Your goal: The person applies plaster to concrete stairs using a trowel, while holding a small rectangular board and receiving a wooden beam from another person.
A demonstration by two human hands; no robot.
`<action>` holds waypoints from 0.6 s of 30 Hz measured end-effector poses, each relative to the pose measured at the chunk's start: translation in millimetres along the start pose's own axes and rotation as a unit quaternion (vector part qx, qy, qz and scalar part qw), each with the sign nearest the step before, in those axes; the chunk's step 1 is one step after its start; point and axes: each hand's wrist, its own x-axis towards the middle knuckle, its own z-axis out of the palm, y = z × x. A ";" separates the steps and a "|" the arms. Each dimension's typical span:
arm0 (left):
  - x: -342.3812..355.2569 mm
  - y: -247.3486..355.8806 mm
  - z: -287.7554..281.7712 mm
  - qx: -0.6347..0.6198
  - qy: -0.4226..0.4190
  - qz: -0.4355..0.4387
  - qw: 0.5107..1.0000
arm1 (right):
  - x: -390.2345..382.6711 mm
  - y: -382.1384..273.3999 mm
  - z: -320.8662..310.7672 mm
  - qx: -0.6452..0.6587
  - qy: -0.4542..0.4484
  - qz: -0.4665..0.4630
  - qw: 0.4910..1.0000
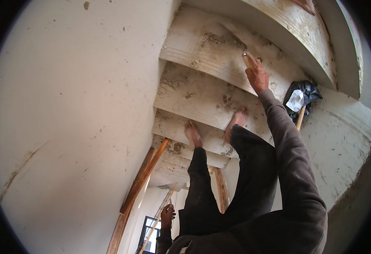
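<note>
My right hand (258, 77) is wrapped around the pale yellow handle (247, 60) of a tool, over a dusty stair step (219, 63). The working end of that tool is blurred against the step, so its kind cannot be told. Loose crumbs of rubble (210, 39) lie on the same step, left of the hand. Low in the picture, my left hand (167, 215) hangs beside my leg, fingers closed around something with a thin pale tip. What it is cannot be made out.
My bare feet (236, 122) stand on lower steps. A plain wall (75, 106) rises on the left. Wooden planks (145, 178) and a slanting pole (158, 216) stand below. A black plastic bag (308, 91) with white paper and a stick lies right. Someone's bare skin (307, 6) shows at the top.
</note>
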 end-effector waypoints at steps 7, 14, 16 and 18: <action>3.8 10.7 0.8 0.022 -0.015 0.005 1.000 | -21.2 -17.0 18.7 0.052 -0.075 -0.039 0.995; 10.6 25.8 -12.0 0.044 -0.011 0.011 0.999 | -63.2 -53.9 -0.8 0.132 -0.192 -0.088 0.969; 12.3 28.6 -14.8 0.042 -0.017 0.020 0.999 | -77.7 -44.3 -9.0 0.162 -0.134 -0.029 0.977; 14.9 29.5 -15.7 0.040 -0.019 0.022 0.999 | -95.1 -17.6 -22.5 0.182 -0.057 0.072 0.979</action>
